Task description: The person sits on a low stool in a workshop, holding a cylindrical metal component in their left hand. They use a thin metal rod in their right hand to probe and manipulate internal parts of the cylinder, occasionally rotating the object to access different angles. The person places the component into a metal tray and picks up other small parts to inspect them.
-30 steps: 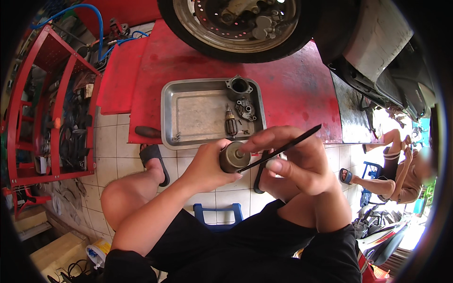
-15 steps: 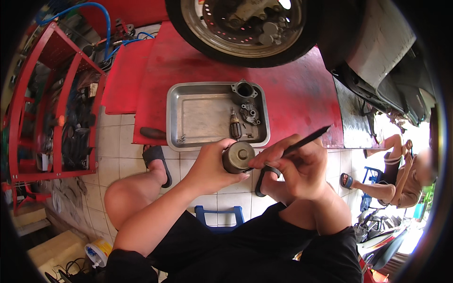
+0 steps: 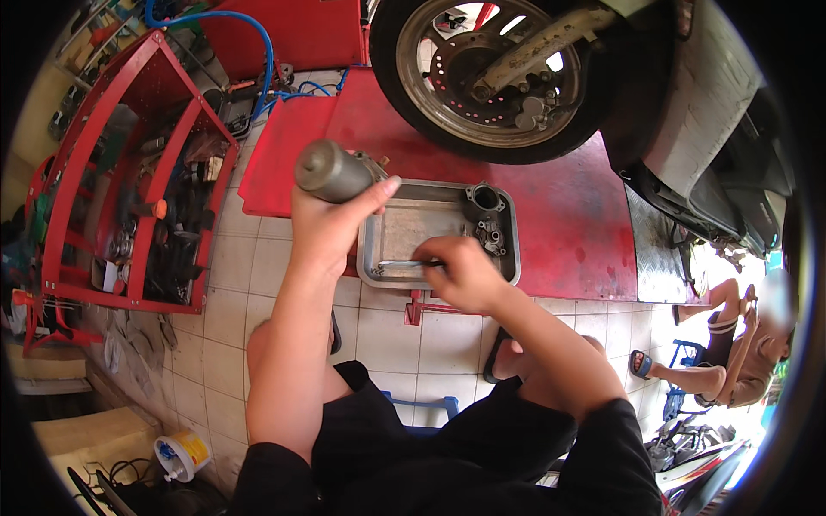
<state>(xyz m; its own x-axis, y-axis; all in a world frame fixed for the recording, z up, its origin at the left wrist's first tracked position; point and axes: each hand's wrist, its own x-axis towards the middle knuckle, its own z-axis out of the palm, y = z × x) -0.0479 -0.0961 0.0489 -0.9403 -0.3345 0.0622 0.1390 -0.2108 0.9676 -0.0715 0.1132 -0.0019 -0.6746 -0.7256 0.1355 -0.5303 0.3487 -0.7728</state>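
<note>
I grip a dull metal cylindrical housing (image 3: pixel 327 169) in my left hand (image 3: pixel 335 217), raised above the back-left corner of the steel tray (image 3: pixel 372 241). My right hand (image 3: pixel 453 271) is low over the tray, fingers closed on a slim rod or tool (image 3: pixel 400 265) that reaches toward small bits at the tray's left side. A hollow flanged metal body (image 3: pixel 484 201) and a cast part with round fittings (image 3: pixel 493 236) lie at the tray's right. Another part between them and my right hand is mostly hidden.
The tray sits on a red bench (image 3: pixel 568 258). A motorbike's front wheel (image 3: pixel 413 103) overhangs it. A red tool rack (image 3: pixel 79 172) stands left, with a blue hose (image 3: pixel 267 52) behind. A seated person (image 3: pixel 731 361) is at right. A white bucket (image 3: pixel 182 454) stands lower left.
My left hand has raised the housing forward and to the left, tilting it. My right hand has left the housing and moved forward over the tray. The camera's view has shifted.
</note>
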